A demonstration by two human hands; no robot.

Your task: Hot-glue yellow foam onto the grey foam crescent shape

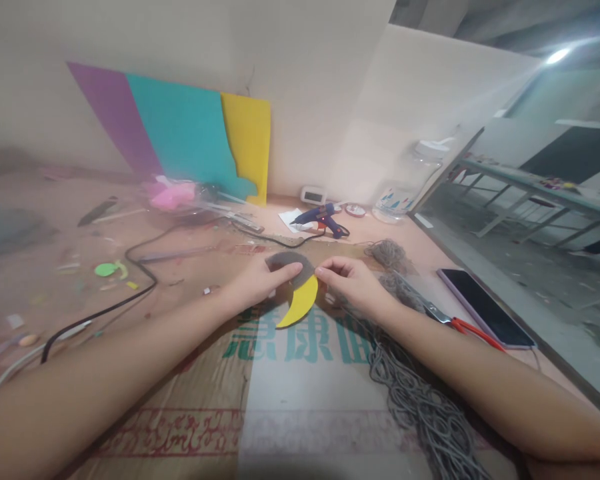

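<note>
A curved foam crescent [298,300], grey along its upper arc and yellow at the lower end, lies on a flattened cardboard sheet [290,393] with green printed characters. My left hand [260,279] presses its fingers flat on the grey end of the crescent. My right hand [347,279] pinches the crescent's right edge with fingers curled together. Both forearms reach in from the bottom corners.
Grey cord [420,393] trails along the right of the cardboard. Red-handled scissors [460,325] and a dark phone [485,308] lie at right. A blue glue gun [323,219] with a black cable [130,280], coloured foam sheets [190,137] against the wall, scraps at left.
</note>
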